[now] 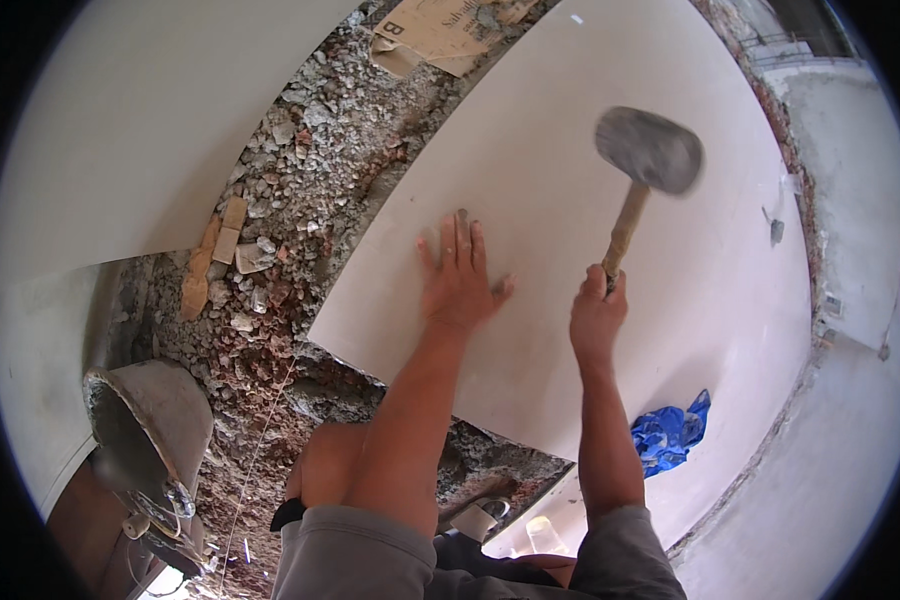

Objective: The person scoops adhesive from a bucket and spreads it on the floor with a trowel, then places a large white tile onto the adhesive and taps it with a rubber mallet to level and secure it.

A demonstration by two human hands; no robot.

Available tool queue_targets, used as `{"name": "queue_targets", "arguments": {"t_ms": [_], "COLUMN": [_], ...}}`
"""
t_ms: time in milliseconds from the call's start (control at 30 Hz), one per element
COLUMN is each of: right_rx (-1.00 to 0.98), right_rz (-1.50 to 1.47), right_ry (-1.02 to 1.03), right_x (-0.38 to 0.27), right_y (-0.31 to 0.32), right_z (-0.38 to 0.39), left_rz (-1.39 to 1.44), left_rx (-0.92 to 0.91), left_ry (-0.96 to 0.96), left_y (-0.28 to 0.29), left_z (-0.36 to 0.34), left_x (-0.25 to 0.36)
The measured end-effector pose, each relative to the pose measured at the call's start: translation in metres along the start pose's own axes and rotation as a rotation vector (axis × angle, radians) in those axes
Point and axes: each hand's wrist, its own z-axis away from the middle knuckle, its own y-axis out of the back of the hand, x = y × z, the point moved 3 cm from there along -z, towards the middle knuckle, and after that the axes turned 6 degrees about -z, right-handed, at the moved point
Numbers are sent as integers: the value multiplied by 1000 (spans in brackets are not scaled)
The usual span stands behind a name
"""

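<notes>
My right hand (598, 318) grips the wooden handle of a mallet (650, 150), whose thick grey-black head is raised over a large pale floor tile (540, 130) and slightly blurred. Flat on that tile, my left hand (459, 280) rests with its fingers spread, holding nothing. A crumpled blue plastic bag (670, 432) lies to the right of my right forearm. The near edge of the tile passes beneath my arms, with rough ground showing below it.
Rubble and gravel (310, 150) run along the tile's left side. A dirty bucket (155, 420) lies tilted at the lower left. Torn cardboard (450, 30) is at the top. A pale wall (850, 180) borders the right; a string (260, 450) crosses the soil. A trowel (478, 518) appears near my legs.
</notes>
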Motion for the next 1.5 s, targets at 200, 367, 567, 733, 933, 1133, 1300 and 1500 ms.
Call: {"name": "queue_targets", "arguments": {"t_ms": [200,367,567,733,933,1133,1300,1500], "right_rx": [92,25,42,61,329,417,407,409], "right_rz": [82,183,315,115,-6,37,111,12], "right_ry": [-7,47,-160,-187,-49,-322,-260,-340], "right_x": [-7,10,49,59,88,141,134,136], "right_y": [2,14,48,98,136,162,167,183], "right_z": [-12,-6,34,85,137,118,90,56], "left_rz": [-18,-3,-133,-223,-225,-189,-207,-212], "left_rx": [-28,59,156,189,230,233,216,264], "left_ry": [17,15,28,-18,-422,-481,-498,-507], "left_y": [4,2,-7,1,-18,-30,-26,-24], "left_z": [-1,1,2,10,12,4,2,-1], "left_x": [2,3,9,22,116,145,145,151]}}
